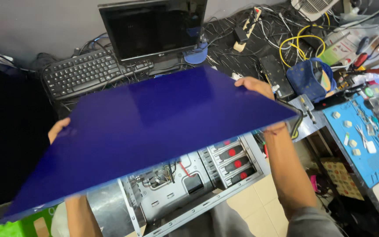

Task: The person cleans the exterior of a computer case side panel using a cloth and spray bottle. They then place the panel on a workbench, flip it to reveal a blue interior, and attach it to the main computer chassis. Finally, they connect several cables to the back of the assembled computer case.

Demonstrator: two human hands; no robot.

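At nine o'clock the left hand [58, 130] grips the left edge of a large glossy blue panel [154, 131], fingers curled under it. The panel spans the middle of the view, tilted, its near corner low at seven o'clock, and it hangs above an open grey computer case [185, 184] at six o'clock. At eleven o'clock a black keyboard [82, 72] lies beside a dark monitor [152, 28] at twelve. At two o'clock the right hand [255, 86] clasps the panel's far right edge. A blue work mat [367, 140] with small parts lies at three o'clock.
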